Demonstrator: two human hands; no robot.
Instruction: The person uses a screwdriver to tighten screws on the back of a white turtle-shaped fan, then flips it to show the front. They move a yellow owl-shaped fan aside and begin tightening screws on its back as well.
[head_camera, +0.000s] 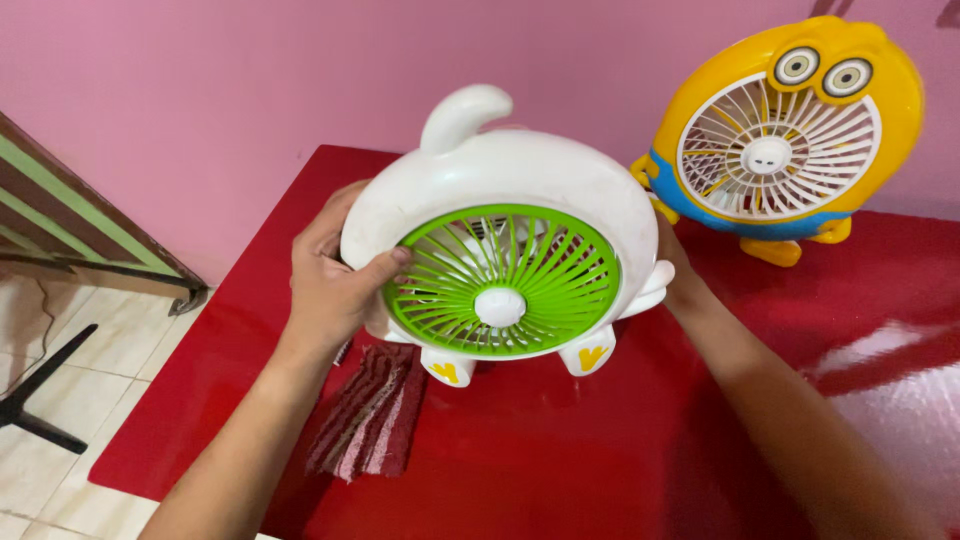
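Squarely between both hands' grip: white fan (500, 190)

Two toy fans: one white-green fan (500, 255), one yellow fan (785, 125). One striped cloth (370, 415). One red table (600, 450).

Both hands (330, 275) and forearms bare, no sleeves or rings showing
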